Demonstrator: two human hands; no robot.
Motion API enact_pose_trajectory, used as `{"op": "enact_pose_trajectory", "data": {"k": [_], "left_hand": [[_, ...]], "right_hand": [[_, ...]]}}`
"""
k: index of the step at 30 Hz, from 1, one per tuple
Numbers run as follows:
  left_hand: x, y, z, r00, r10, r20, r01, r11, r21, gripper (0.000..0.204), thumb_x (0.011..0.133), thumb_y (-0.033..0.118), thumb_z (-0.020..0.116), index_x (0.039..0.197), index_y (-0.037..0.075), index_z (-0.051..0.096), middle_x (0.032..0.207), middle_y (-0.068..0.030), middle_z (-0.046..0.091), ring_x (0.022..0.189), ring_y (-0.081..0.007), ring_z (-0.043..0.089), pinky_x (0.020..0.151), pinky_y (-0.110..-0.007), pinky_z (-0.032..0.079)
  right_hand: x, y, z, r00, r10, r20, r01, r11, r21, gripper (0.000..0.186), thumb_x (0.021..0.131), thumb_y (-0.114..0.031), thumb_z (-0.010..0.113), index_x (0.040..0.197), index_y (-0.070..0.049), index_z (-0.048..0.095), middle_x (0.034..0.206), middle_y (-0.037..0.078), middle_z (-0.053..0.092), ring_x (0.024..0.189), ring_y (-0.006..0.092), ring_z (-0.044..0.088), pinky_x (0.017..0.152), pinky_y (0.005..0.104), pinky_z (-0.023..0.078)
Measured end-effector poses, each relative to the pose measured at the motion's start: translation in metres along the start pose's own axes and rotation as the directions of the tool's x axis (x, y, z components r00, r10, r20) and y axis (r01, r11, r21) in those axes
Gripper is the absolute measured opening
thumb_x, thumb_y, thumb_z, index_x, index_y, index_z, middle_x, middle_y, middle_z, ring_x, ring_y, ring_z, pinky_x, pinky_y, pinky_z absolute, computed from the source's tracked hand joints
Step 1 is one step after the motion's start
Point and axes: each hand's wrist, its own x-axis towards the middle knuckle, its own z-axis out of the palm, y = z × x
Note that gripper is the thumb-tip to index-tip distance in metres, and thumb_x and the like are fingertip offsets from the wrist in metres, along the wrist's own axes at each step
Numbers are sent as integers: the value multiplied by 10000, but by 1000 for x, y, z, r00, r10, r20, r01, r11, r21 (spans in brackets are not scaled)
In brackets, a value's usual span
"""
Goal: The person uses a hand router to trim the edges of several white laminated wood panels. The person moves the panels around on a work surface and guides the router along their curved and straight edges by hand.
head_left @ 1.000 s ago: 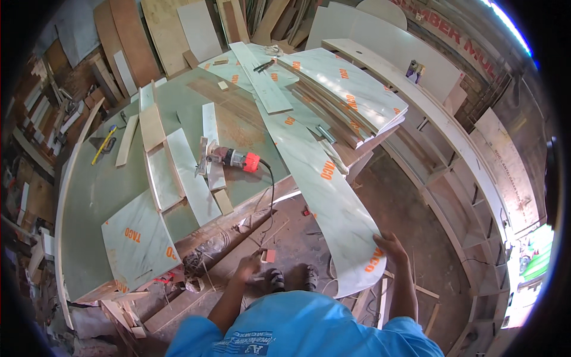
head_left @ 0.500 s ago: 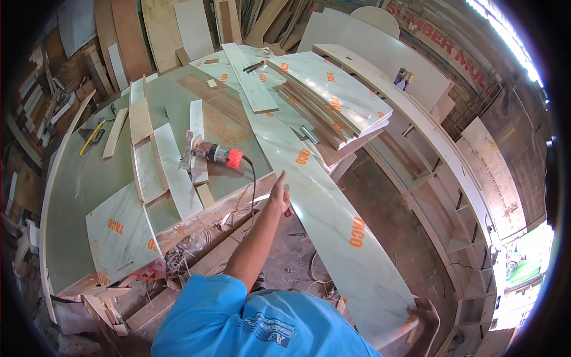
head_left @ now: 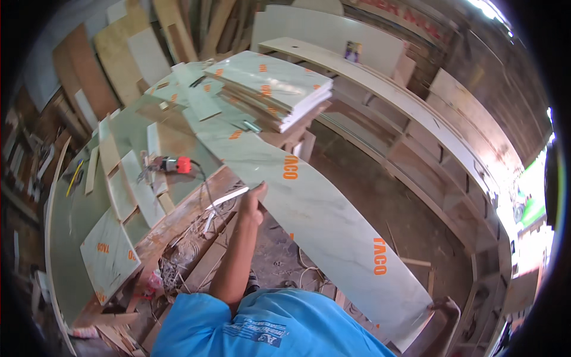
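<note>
A long, thin laminate sheet [head_left: 339, 217] with a white marble pattern and orange print runs from the worktable toward my right side. It bows where it leaves the table. My left hand [head_left: 254, 201] grips its near edge, thumb on top and the other fingers mostly hidden. At the sheet's free end, my right hand [head_left: 446, 309] is closed on the corner. A pale narrow board [head_left: 202, 102] lies across the sheet's far part. On the table, left of the sheet, rests a red-ended trim router [head_left: 172, 165] with a dark cord.
Stacked marble-patterned panels [head_left: 285, 71] sit at the table's far right corner. Cut strips and a yellow cutter knife [head_left: 75, 177] lie on the green tabletop [head_left: 71, 238]. A long open-compartment cabinet [head_left: 410, 134] stands at right. Scraps and cords litter the floor below.
The view has turned right, so the table appears farther left. Both hands have moved rightward with the sheet, which now bows in its middle where it looked straighter before.
</note>
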Motion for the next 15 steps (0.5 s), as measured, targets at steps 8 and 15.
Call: {"op": "enact_pose_trajectory", "data": {"k": [8, 15], "left_hand": [[-102, 24, 107, 974, 175, 141, -188, 979, 84, 313, 919, 145, 699, 1189, -4, 647, 1148, -99, 695, 1069, -241, 678, 972, -395, 535], [-152, 74, 244, 828, 446, 340, -445, 892, -85, 302, 939, 100, 653, 1202, -47, 634, 1165, -143, 687, 1081, -262, 672, 975, -419, 537]], "right_hand": [[10, 107, -62, 989, -49, -142, 42, 998, -51, 292, 730, -213, 862, 855, 27, 751, 833, 70, 723, 792, 140, 639, 794, 328, 498], [18, 75, -99, 922, -130, -366, 184, 976, 116, 285, 770, -241, 833, 859, -9, 692, 788, 14, 617, 825, 138, 570, 810, 312, 438]]}}
